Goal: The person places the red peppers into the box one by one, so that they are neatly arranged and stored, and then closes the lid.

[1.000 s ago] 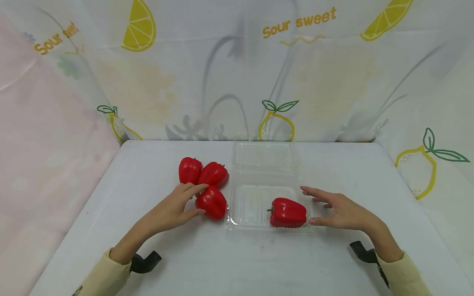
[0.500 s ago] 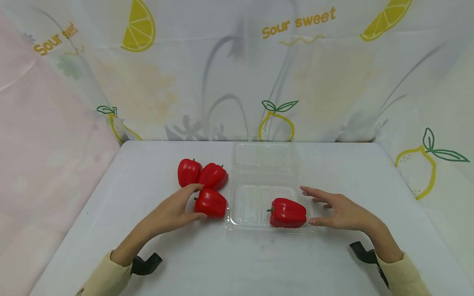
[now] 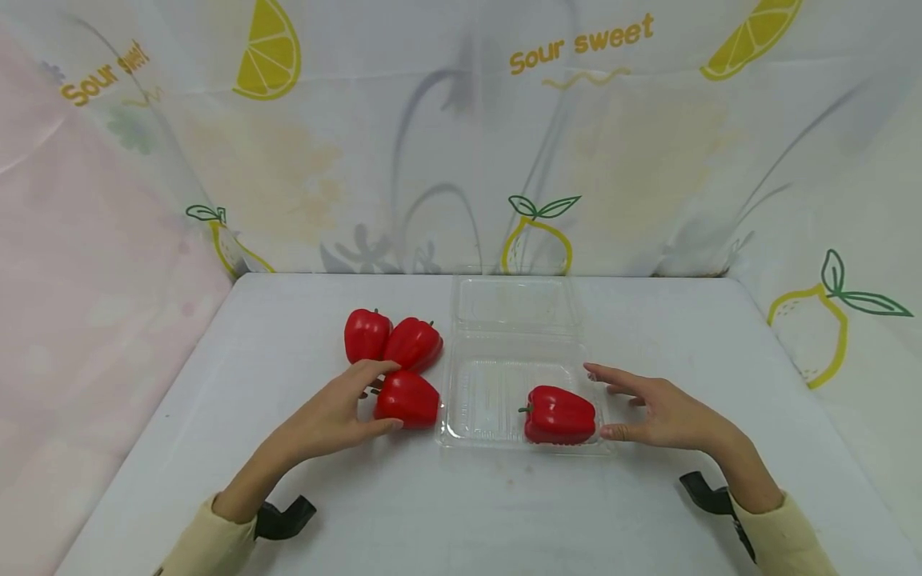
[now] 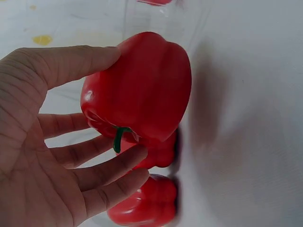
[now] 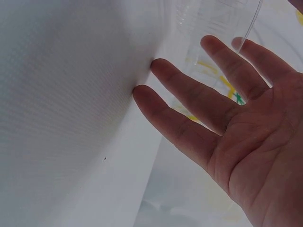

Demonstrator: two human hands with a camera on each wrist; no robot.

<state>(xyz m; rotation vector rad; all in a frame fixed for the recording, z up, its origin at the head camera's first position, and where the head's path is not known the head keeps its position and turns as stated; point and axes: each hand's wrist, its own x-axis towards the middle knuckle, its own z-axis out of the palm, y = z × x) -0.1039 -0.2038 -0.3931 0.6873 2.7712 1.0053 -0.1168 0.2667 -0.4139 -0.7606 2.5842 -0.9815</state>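
My left hand (image 3: 334, 412) holds a glossy red bell pepper (image 3: 407, 400) between thumb and fingers, left of the clear plastic clamshell box (image 3: 479, 432). In the left wrist view the thumb presses the side of this bell pepper (image 4: 142, 85), and its green stem (image 4: 120, 137) points toward the palm. Another red bell pepper (image 3: 560, 414) lies on its side in the right part of the box's base. Beside the box's right edge is my right hand (image 3: 655, 410), fingers spread. In the right wrist view, two fingertips (image 5: 147, 94) of it meet the white tabletop, and others reach the plastic rim (image 5: 251, 28).
Two more red bell peppers, one at the left (image 3: 367, 336) and one beside it (image 3: 414, 344), lie just behind the held one. The box's lid (image 3: 515, 300) lies folded back toward the lemon-print curtain (image 3: 461, 160). White cloth covers the table (image 3: 461, 520).
The bell pepper at my left hand has turned so its stem points left, and it has shifted slightly left. The two behind it have moved a little. My right hand stays in place.
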